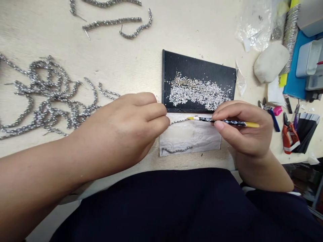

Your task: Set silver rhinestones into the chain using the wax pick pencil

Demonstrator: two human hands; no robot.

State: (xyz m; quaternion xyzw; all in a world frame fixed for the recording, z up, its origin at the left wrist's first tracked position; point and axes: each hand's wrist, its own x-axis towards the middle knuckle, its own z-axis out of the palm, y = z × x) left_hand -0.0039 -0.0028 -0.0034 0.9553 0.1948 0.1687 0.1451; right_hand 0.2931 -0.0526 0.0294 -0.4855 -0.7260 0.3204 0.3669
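My left hand (136, 127) is closed, its fingertips pinching one end of a thin silver beaded chain (179, 121) over a white cloth (194, 134). In my right hand (244, 124) is a slim patterned wax picker pen (208, 120), held level between thumb and fingers. Its yellow tip touches or nearly touches the chain. Just beyond the cloth sits a ridged black tray (174, 60) with many loose rhinestones (194, 92) spread over it. A short wavy beaded chain (177, 150) lies along the cloth's near edge.
A tangled heap of silver rhinestone chains (50, 90) covers the table's left side, with several more strands (113, 23) at the back. To the right are a white rounded lump (271, 62), clear plastic bags (256, 27), orange-handled pliers (290, 136) and a blue tray (292, 80).
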